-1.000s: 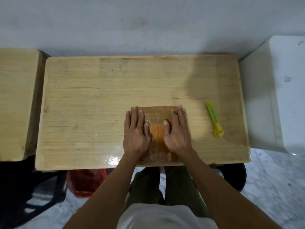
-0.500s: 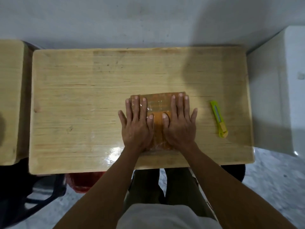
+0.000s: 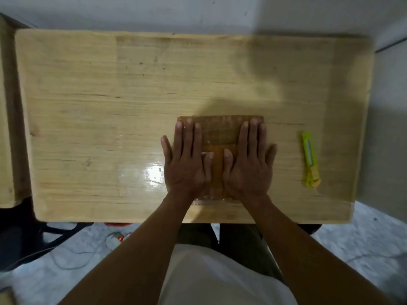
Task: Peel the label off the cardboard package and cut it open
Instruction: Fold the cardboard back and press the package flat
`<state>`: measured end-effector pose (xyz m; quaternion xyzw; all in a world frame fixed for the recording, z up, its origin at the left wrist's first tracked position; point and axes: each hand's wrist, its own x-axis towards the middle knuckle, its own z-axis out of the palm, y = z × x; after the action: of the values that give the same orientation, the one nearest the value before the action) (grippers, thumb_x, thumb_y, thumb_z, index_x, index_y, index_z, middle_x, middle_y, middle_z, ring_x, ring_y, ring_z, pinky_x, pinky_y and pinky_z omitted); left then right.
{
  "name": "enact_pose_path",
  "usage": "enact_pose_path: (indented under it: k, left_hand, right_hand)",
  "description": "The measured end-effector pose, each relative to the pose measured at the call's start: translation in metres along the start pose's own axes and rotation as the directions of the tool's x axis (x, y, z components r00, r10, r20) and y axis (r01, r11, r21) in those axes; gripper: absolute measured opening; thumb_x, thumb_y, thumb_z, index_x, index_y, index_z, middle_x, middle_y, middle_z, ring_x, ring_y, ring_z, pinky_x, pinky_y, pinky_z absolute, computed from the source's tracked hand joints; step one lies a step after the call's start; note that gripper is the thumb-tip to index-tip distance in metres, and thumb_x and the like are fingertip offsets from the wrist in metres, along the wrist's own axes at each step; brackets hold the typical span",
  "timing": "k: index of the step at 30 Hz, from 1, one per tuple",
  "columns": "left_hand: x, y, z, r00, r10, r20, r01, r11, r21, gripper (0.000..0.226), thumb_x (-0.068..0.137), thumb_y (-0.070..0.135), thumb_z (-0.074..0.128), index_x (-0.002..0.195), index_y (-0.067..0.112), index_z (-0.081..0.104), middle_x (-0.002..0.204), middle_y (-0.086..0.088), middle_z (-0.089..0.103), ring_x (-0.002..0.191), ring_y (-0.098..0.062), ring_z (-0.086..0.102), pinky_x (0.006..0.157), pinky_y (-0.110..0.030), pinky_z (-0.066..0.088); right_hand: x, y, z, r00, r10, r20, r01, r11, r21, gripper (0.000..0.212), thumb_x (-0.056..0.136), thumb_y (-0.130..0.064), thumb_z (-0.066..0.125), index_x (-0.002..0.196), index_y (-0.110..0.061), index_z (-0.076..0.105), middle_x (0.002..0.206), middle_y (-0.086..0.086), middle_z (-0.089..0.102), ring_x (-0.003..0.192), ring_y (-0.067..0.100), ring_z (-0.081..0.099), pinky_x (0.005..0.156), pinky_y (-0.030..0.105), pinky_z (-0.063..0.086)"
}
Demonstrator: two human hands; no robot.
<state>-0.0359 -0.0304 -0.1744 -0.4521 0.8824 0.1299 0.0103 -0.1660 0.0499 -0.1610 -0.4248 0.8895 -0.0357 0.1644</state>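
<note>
Both hands now lie flat with fingers spread wider than a moment ago, left hand (image 3: 187,159) and right hand (image 3: 247,164) pressing the package (image 3: 220,134) at lower centre of the bench (image 3: 110,106), grasping nothing. Knife (image 3: 310,159) lies untouched at right; peeling seems not begun.

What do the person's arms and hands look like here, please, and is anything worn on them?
Both forearms are bare up to the frame's edge: no sleeves show. The left hand and right hand carry no gloves, and no rings, watch or bracelets show. The fingernails are short and plain. No markings show on them.
</note>
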Motion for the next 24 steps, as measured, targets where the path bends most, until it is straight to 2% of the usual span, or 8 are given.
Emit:
enact_pose_path:
  k: [6, 11, 18, 21, 24]
  left_hand:
    - [0.0004, -0.0023, 0.0001, 1.0, 0.005, 0.031, -0.006, 1.0, 0.015, 0.071, 0.1, 0.046, 0.032, 0.158, 0.009, 0.015, 0.167, -0.012, 0.012, 0.155, -0.031, 0.009, 0.12, -0.063, 0.011]
    - [-0.0004, -0.0001, -0.0009, 1.0, 0.012, 0.001, -0.012, 1.0, 0.019, 0.07, 0.1, 0.043, 0.039, 0.157, 0.008, 0.022, 0.166, -0.011, 0.016, 0.154, -0.031, 0.011, 0.118, -0.064, 0.015]
    - [0.0023, -0.0021, -0.0029, 0.999, 0.03, 0.015, -0.031, 0.999, 0.044, 0.066, 0.103, 0.045, 0.029, 0.159, 0.012, 0.019, 0.167, -0.007, 0.013, 0.155, -0.027, 0.006, 0.12, -0.06, 0.012]
    - [0.0045, -0.0006, -0.0073, 0.998, 0.041, 0.037, -0.041, 0.999, 0.012, 0.064, 0.105, 0.046, 0.023, 0.16, 0.014, 0.011, 0.168, -0.006, 0.005, 0.156, -0.025, -0.001, 0.122, -0.059, 0.01]
    - [-0.0001, 0.003, -0.0081, 0.997, -0.028, 0.074, 0.033, 0.997, -0.068, 0.064, 0.104, 0.048, 0.022, 0.16, 0.023, 0.002, 0.168, -0.007, -0.007, 0.155, -0.025, -0.011, 0.124, -0.056, 0.004]
  right_hand:
    - [0.003, -0.0038, 0.0008, 1.0, 0.009, 0.027, -0.009, 1.0, 0.002, 0.074, 0.099, -0.049, 0.031, 0.158, -0.014, 0.003, 0.167, 0.006, -0.001, 0.154, 0.024, -0.005, 0.118, 0.062, 0.008]
    - [0.0004, -0.0025, 0.0003, 1.0, 0.006, 0.011, -0.006, 1.0, 0.015, 0.073, 0.099, -0.049, 0.03, 0.158, -0.015, 0.003, 0.167, 0.003, -0.003, 0.153, 0.022, -0.007, 0.118, 0.061, 0.008]
    - [-0.0024, -0.0049, 0.003, 0.998, 0.016, -0.065, -0.016, 1.0, 0.011, 0.071, 0.1, -0.05, 0.028, 0.158, -0.015, 0.006, 0.167, 0.003, 0.002, 0.154, 0.022, -0.004, 0.119, 0.059, 0.012]
    - [-0.0033, -0.0055, 0.0036, 0.995, 0.034, -0.089, -0.031, 0.999, 0.035, 0.069, 0.101, -0.05, 0.026, 0.158, -0.015, 0.009, 0.167, 0.004, 0.006, 0.154, 0.022, 0.0, 0.119, 0.058, 0.014]
    - [-0.0061, -0.002, 0.0057, 0.989, 0.016, -0.146, -0.01, 0.999, 0.04, 0.066, 0.1, -0.052, 0.03, 0.156, -0.017, 0.02, 0.165, 0.008, 0.014, 0.153, 0.026, 0.007, 0.118, 0.058, 0.02]
